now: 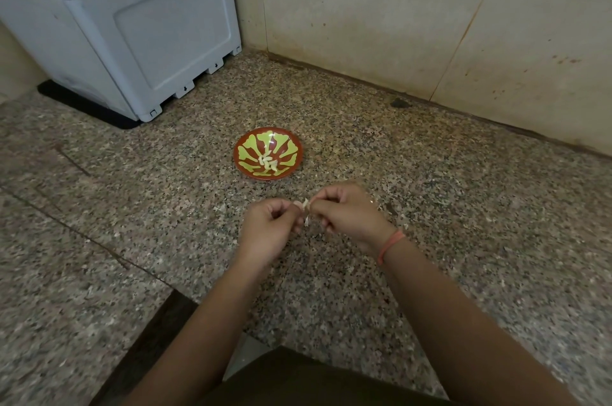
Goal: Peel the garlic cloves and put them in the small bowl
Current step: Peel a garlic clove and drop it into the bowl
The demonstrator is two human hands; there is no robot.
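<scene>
A small red bowl (245, 158) with a green leaf pattern sits on the granite counter, and several peeled garlic cloves (269, 163) lie in its middle. Just in front of the bowl, my left hand (270, 230) and my right hand (347, 213) meet above the counter. Both pinch one garlic clove (305, 205) between their fingertips. A pale strip of its skin hangs down between the hands. Most of the clove is hidden by my fingers.
A large grey plastic appliance (126, 27) on a black mat stands at the back left. Tiled walls meet in a corner behind the bowl. A few bits of garlic skin (405, 226) lie on the counter right of my right hand. The counter's front edge is near my body.
</scene>
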